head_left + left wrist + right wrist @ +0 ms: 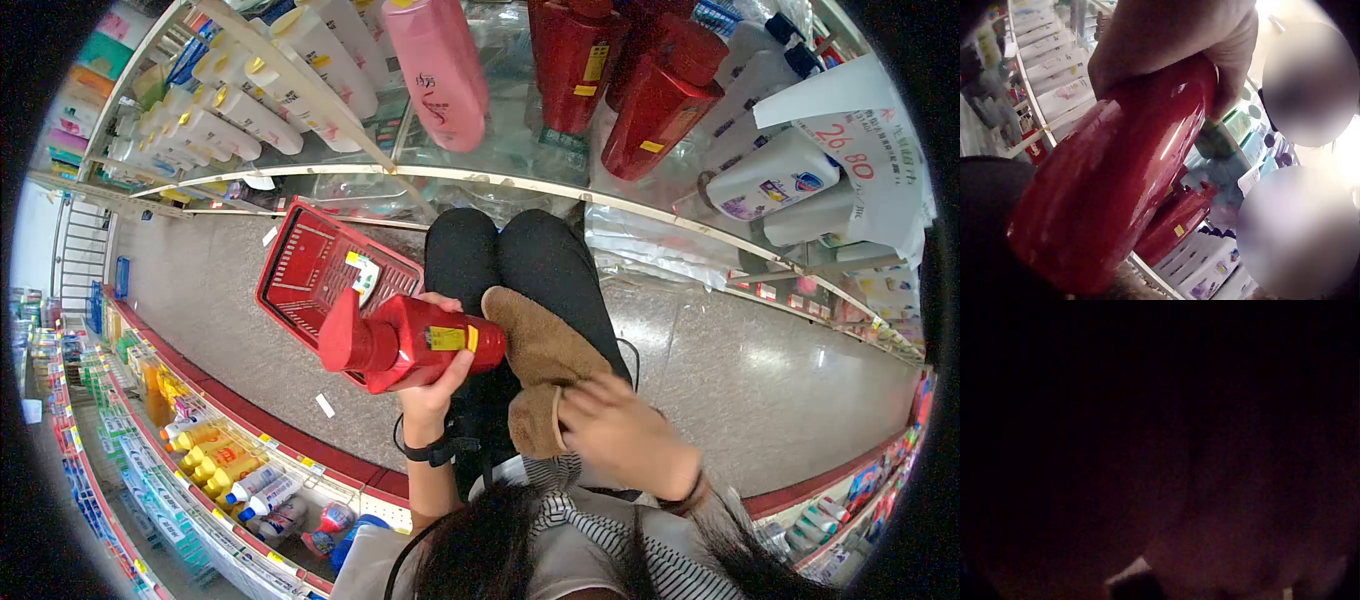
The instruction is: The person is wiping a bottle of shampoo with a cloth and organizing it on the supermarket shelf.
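Observation:
In the head view my left hand (432, 392) grips a red pump bottle (405, 345) round its body, the pump head tilted toward the lower left. Yellow labels show on its side. The left wrist view has the same glossy red bottle (1116, 169) close up, with the fingers wrapped over it. A brown fuzzy cloth (540, 335) lies folded across the dark-trousered thighs. My right hand (635, 435), slightly blurred, holds the cloth's near end with bent fingers. The right wrist view is almost wholly dark.
A red shopping basket (290, 265) with a small white-and-green item stands on the floor at the left. Ahead, a shelf (560, 190) carries white bottles (320, 60), a pink bottle (437, 75) and red pump bottles (665, 100). A lower shelf with yellow bottles (215, 460) runs behind at left.

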`<state>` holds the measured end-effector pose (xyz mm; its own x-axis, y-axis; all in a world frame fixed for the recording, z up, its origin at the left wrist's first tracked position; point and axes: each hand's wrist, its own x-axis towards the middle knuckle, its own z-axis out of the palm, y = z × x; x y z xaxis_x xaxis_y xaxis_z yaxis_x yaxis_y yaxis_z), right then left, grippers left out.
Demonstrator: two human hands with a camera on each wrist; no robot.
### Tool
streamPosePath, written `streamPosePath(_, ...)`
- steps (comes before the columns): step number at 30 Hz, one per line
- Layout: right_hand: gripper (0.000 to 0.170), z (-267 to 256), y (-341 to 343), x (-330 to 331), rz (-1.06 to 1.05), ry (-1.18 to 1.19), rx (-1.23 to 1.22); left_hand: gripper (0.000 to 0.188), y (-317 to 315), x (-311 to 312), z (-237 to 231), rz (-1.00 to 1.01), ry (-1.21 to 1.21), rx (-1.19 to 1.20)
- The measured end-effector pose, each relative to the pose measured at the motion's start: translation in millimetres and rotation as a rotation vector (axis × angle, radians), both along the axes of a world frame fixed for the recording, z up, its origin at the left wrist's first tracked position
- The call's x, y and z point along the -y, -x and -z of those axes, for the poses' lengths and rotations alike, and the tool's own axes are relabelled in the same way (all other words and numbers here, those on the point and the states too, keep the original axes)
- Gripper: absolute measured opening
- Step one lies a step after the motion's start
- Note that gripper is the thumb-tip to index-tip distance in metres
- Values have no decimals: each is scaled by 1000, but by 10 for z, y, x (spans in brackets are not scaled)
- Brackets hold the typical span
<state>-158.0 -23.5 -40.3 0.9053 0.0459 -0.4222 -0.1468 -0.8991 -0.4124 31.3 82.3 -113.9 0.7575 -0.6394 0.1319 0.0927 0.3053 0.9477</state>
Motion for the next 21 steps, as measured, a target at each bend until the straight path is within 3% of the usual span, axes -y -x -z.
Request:
streamPosePath(3, 35, -250, 136, 191, 299, -87, 422, 58, 9, 29, 23, 63, 13, 31)
streamPosePath(7, 46, -354, -45, 442, 396, -301, 447, 58, 142, 214, -111, 44, 12, -78)
streamPosePath(9, 66, -103, -279, 318, 486, -214, 542, 62, 188, 327, -129, 54, 73, -65)
streamPosePath(12, 90, 61, -464, 33, 507, -283, 613, 71, 247, 424, -230, -5, 79, 8)
streamPosePath(15, 92, 239, -556, 47, 588, -420, 667, 105, 330, 412, -240, 80, 78, -24)
streamPosePath(16, 93, 269, -588, 113, 622, -573, 673, 117, 343, 428, -214, 108, 54, -59)
streamPosePath(17, 93, 306, -584, 175, 622, -576, 676, 114, 335, 416, -212, 195, 22, -102)
streamPosePath(19, 93, 363, -564, 275, 490, -653, 648, 115, 244, 436, -211, 221, -85, 234)
streamPosePath(20, 84, 347, -556, 253, 608, -633, 705, 102, 265, 461, -251, 211, -25, 233)
streamPosePath(21, 84, 378, -587, 253, 611, -630, 706, 102, 233, 455, -266, 214, -23, 232)
